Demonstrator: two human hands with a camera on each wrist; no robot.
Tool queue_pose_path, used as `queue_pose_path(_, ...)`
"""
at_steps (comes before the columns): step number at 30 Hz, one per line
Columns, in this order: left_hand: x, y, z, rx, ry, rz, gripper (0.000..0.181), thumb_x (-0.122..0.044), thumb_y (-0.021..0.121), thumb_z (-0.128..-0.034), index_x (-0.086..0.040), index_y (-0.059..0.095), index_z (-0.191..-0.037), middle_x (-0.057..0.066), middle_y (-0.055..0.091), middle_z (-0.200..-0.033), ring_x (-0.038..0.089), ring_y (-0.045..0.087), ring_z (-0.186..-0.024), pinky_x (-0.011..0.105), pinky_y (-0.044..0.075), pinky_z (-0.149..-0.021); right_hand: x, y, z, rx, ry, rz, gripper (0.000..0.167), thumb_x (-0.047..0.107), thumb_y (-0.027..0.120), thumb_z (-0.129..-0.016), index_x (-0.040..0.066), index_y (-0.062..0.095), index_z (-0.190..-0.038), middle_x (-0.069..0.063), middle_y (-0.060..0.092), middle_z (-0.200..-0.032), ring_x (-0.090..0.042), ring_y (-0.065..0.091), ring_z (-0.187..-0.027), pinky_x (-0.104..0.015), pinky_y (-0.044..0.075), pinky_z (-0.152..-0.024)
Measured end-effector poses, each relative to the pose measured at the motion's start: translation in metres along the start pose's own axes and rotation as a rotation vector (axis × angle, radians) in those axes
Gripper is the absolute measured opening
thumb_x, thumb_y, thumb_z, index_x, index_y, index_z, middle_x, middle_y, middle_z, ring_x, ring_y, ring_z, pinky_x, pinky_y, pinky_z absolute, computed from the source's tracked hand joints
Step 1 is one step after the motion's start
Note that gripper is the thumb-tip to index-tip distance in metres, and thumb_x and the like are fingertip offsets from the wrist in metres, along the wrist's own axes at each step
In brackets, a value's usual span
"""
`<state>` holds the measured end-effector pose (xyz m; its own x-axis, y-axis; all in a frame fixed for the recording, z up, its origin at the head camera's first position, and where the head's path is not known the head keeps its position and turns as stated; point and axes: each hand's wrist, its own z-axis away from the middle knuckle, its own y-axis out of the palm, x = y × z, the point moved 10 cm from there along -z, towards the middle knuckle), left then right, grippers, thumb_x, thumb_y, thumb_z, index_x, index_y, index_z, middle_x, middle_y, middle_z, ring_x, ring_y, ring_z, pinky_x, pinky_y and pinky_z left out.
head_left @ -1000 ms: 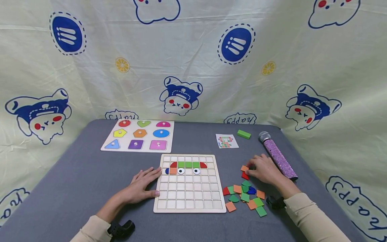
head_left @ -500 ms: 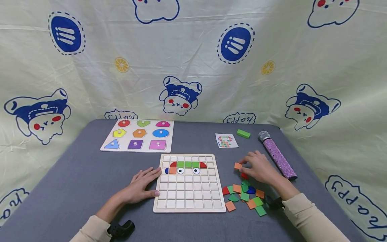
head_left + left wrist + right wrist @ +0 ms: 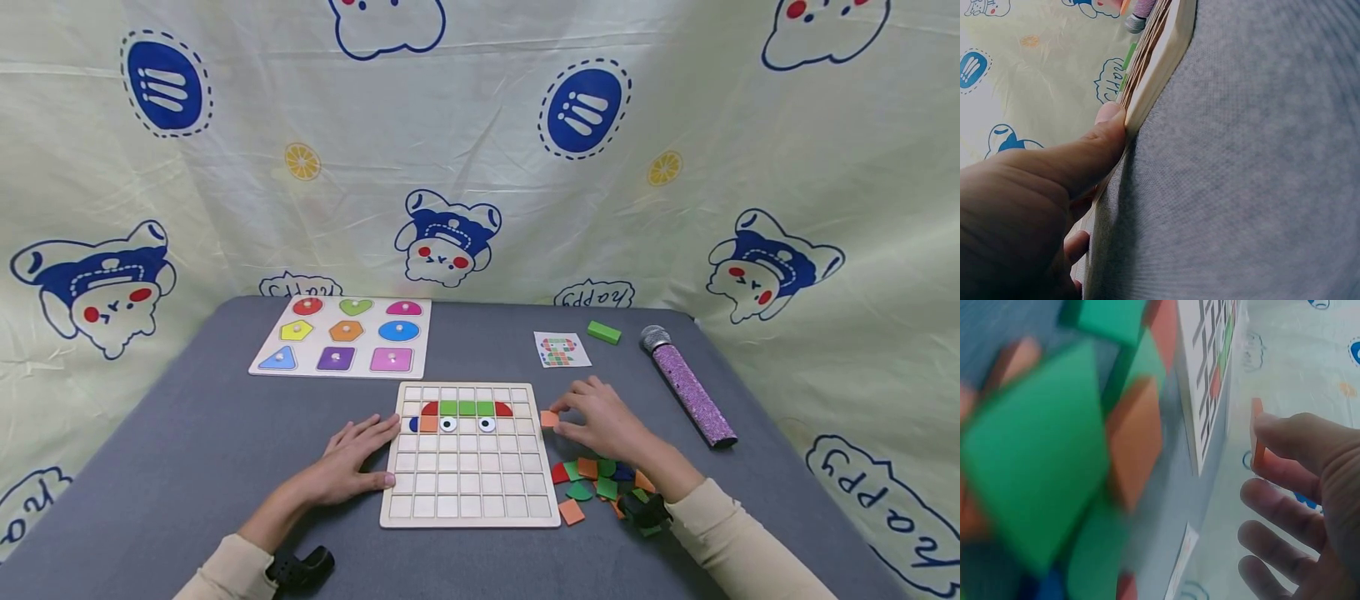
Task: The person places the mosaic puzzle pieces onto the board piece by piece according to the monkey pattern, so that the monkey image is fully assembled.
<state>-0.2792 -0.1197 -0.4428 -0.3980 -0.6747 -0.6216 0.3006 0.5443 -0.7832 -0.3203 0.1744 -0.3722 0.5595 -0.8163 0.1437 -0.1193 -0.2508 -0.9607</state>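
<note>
A wooden grid board (image 3: 471, 483) lies in the middle of the table. Near its top sit green squares and red corner pieces, with two eye pieces, an orange square and a blue piece in the row below. My left hand (image 3: 356, 462) rests at the board's left edge, thumb and fingertips touching the rim with fingers extended; the left wrist view shows the thumb (image 3: 1107, 128) on that edge. Just off the board's right side, my right hand (image 3: 600, 419) pinches an orange square tile (image 3: 549, 419) between thumb and index finger. The right wrist view shows the tile (image 3: 1257, 431) edge-on, other fingers loosely bent.
A pile of green, orange, red and blue tiles (image 3: 587, 468) lies right of the board, partly under my right wrist. Behind are a picture card (image 3: 562, 350), a green block (image 3: 604, 332) and a glittery microphone (image 3: 686, 379). A shape puzzle board (image 3: 360, 367) lies back left.
My right hand has lifted the orange tile from the spot beside a red piece and carried it left to near the board's right edge. My left hand stays in place.
</note>
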Motion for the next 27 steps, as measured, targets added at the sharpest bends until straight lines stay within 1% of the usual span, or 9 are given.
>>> queue_pose_path(6,0.001,0.0,0.0,0.005,-0.005,-0.003,0.077,-0.045,0.063,-0.0865,-0.008,0.032,-0.147,0.011,0.029,-0.155,0.041,0.015,-0.144,0.065,0.002,-0.112,0.02,0.012,-0.012,0.003,-0.038,-0.013,0.017,0.027,0.072,-0.082,0.019,0.073,-0.097,0.0,0.062,-0.092,-0.017,0.048,-0.091,-0.036,0.039,-0.076)
queue_pose_path(11,0.0,-0.001,0.0,-0.007,-0.003,0.005,0.077,-0.044,0.064,-0.0857,-0.007,0.033,-0.146,0.013,0.03,-0.155,0.041,0.016,-0.144,0.065,0.001,-0.111,0.033,0.021,-0.023,0.03,-0.062,-0.016,0.019,0.028,0.072,-0.083,0.02,0.072,-0.099,-0.001,0.063,-0.093,-0.016,0.047,-0.09,-0.035,0.038,-0.075)
queue_pose_path(15,0.0,-0.001,0.0,-0.012,-0.005,0.007,0.077,-0.042,0.065,-0.0852,-0.007,0.034,-0.146,0.013,0.031,-0.154,0.041,0.016,-0.143,0.065,0.002,-0.111,0.035,0.03,-0.03,0.06,-0.044,-0.021,0.019,0.028,0.072,-0.083,0.02,0.073,-0.1,0.0,0.063,-0.094,-0.015,0.046,-0.088,-0.033,0.036,-0.074)
queue_pose_path(20,0.002,0.001,-0.001,0.002,-0.021,0.007,0.077,-0.042,0.065,-0.0854,-0.009,0.033,-0.147,0.01,0.029,-0.155,0.039,0.015,-0.145,0.064,0.001,-0.112,0.032,0.039,-0.038,0.1,-0.002,-0.022,0.02,0.03,0.073,-0.082,0.021,0.073,-0.1,0.002,0.063,-0.095,-0.013,0.043,-0.085,-0.03,0.033,-0.072)
queue_pose_path(27,0.001,0.0,0.0,0.005,-0.019,0.001,0.077,-0.043,0.064,-0.086,-0.009,0.033,-0.147,0.01,0.03,-0.155,0.039,0.015,-0.145,0.064,0.001,-0.112,0.034,0.041,-0.041,0.1,-0.016,-0.007,0.018,0.031,0.073,-0.081,0.024,0.074,-0.098,0.004,0.062,-0.093,-0.011,0.04,-0.082,-0.027,0.029,-0.069)
